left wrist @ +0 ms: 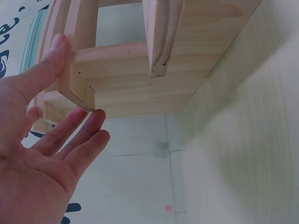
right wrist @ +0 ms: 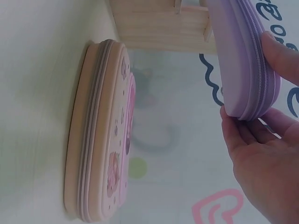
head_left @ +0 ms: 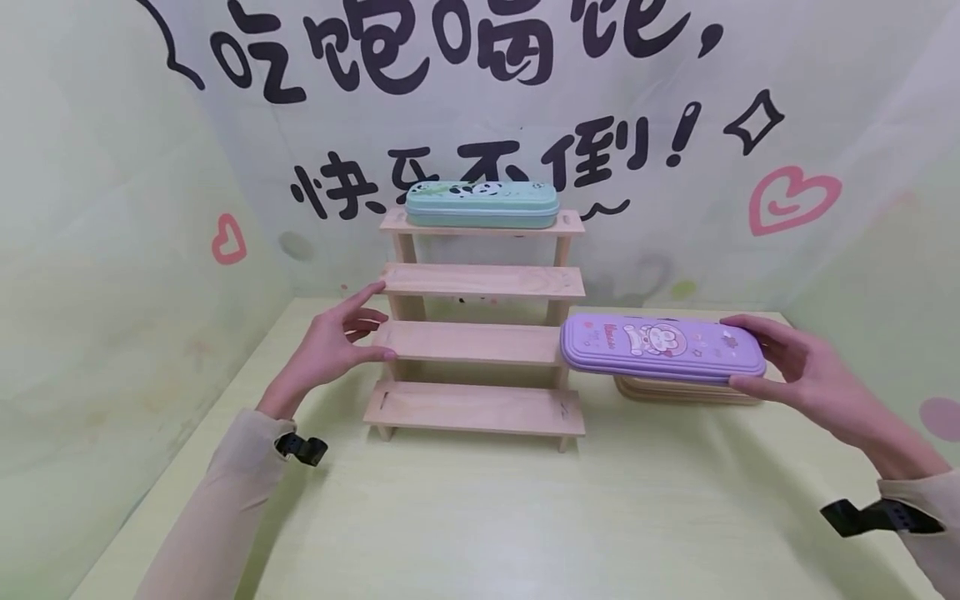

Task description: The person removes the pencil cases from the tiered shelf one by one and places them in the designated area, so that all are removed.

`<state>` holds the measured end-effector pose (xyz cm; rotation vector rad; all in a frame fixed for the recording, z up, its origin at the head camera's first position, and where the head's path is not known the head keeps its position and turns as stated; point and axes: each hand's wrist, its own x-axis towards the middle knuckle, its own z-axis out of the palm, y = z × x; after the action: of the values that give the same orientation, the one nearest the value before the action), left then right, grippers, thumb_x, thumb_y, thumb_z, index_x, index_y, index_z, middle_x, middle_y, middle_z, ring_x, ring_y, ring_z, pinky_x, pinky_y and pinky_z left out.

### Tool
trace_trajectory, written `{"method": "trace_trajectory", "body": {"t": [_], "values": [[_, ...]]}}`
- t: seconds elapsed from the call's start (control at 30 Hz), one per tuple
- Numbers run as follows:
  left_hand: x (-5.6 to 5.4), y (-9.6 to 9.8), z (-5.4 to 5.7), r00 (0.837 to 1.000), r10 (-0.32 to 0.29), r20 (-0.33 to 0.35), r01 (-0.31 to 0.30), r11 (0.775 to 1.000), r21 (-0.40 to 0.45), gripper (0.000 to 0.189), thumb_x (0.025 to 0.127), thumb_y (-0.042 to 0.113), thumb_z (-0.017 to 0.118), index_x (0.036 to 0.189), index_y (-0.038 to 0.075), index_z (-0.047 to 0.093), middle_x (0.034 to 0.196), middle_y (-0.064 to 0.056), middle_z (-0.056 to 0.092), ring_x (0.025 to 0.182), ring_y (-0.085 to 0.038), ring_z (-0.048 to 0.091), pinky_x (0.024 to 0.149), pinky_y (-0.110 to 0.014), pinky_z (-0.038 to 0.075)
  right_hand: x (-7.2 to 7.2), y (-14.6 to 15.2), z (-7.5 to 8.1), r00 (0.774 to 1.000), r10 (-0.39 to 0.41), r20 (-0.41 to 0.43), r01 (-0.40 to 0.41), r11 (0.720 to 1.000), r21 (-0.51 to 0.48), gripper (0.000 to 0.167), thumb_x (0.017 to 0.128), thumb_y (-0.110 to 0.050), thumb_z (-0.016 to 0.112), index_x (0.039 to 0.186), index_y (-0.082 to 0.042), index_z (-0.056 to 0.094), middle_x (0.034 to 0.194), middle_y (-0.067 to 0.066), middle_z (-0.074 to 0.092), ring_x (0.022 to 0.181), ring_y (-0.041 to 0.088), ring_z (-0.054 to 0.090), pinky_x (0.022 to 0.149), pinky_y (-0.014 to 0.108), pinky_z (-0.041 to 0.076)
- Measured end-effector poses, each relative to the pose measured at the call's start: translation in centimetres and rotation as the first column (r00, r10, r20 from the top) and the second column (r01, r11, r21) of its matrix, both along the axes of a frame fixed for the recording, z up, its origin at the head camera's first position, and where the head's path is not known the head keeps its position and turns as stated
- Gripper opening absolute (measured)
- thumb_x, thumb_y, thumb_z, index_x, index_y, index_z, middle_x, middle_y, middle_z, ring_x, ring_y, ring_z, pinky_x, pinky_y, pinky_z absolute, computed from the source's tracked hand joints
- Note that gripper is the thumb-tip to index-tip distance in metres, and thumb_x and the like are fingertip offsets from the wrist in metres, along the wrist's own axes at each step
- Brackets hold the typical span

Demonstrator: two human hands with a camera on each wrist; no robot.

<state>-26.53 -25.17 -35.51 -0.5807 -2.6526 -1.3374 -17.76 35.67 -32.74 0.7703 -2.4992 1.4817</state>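
Fingers of the right hand point(head_left: 817, 387) pinch the right end of the purple case point(head_left: 637, 346), held up by the right side of the wooden rack point(head_left: 480, 342), while those of the left hand point(head_left: 326, 346) rest spread against the rack's left side. The case looks light and fairly stiff, with a smooth shell that may slip and a left end that may dip, so holding nearer its middle should be steadier. Beyond, a teal case point(head_left: 480, 212) sits atop the rack and a beige case point(right wrist: 96, 135) lies on the pale tabletop point(head_left: 480, 508) at right, before a far wall point(head_left: 675, 258) with black lettering point(head_left: 517, 50)
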Motion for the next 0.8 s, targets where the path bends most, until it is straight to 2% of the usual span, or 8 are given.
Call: {"method": "trace_trajectory", "body": {"t": [0.2, 0.33, 0.5, 0.6, 0.8], "values": [[0.2, -0.1, -0.1, 1.0, 0.002, -0.002, -0.002, 1.0, 0.015, 0.106, 0.077, 0.019, 0.097, 0.164, 0.037, 0.039, 0.132, -0.013, 0.068, 0.12, -0.033, 0.067, 0.111, -0.05, 0.051, 0.4, 1.2, -0.3, 0.999, 0.026, 0.042, -0.023, 0.998, -0.064, 0.07, 0.085, 0.028, 0.068, 0.149, 0.008, 0.049, 0.139, 0.01, 0.058, 0.117, 0.01, 0.06, 0.087, 0.011, 0.053], [0.3, -0.1, -0.1, 1.0, 0.005, 0.001, -0.005, 1.0, 0.02, 0.106, 0.077, 0.019, 0.097, 0.163, 0.038, 0.039, 0.132, -0.013, 0.068, 0.12, -0.032, 0.067, 0.111, -0.049, 0.051, 0.8, 2.4, -0.8, 0.995, 0.052, 0.082, -0.041, 0.99, -0.136, 0.069, 0.085, 0.031, 0.063, 0.149, 0.009, 0.047, 0.137, 0.007, 0.061, 0.116, 0.01, 0.061, 0.086, 0.013, 0.055], [0.3, 0.0, -0.1, 1.0, 0.0, 0.003, 0.0, 1.0, 0.021, 0.106, 0.077, 0.019, 0.097, 0.163, 0.038, 0.039, 0.132, -0.013, 0.068, 0.12, -0.032, 0.067, 0.111, -0.047, 0.051, 1.3, 4.0, -1.6, 0.992, 0.058, 0.108, -0.038, 0.983, -0.181, 0.071, 0.085, 0.034, 0.06, 0.15, 0.009, 0.047, 0.136, 0.005, 0.064, 0.115, 0.01, 0.063, 0.086, 0.014, 0.057], [0.3, 0.0, -0.1, 1.0, 0.002, 0.003, -0.002, 1.0, 0.016, 0.106, 0.077, 0.019, 0.097, 0.163, 0.039, 0.039, 0.132, -0.013, 0.068, 0.12, -0.031, 0.067, 0.111, -0.047, 0.051, 1.7, 4.9, -2.1, 0.992, 0.037, 0.121, -0.016, 0.985, -0.17, 0.072, 0.085, 0.034, 0.059, 0.151, 0.008, 0.047, 0.137, 0.003, 0.065, 0.116, 0.008, 0.063, 0.086, 0.014, 0.057], [0.2, 0.0, -0.1, 1.0, 0.001, 0.003, -0.001, 1.0, 0.009, 0.106, 0.077, 0.019, 0.097, 0.164, 0.038, 0.039, 0.13, -0.013, 0.069, 0.12, -0.032, 0.067, 0.111, -0.048, 0.052, 2.5, 6.1, -3.0, 0.989, -0.045, 0.139, 0.05, 0.998, -0.03, 0.068, 0.088, 0.028, 0.063, 0.151, 0.005, 0.048, 0.131, 0.0, 0.067, 0.11, 0.006, 0.066, 0.084, 0.017, 0.059]]}}
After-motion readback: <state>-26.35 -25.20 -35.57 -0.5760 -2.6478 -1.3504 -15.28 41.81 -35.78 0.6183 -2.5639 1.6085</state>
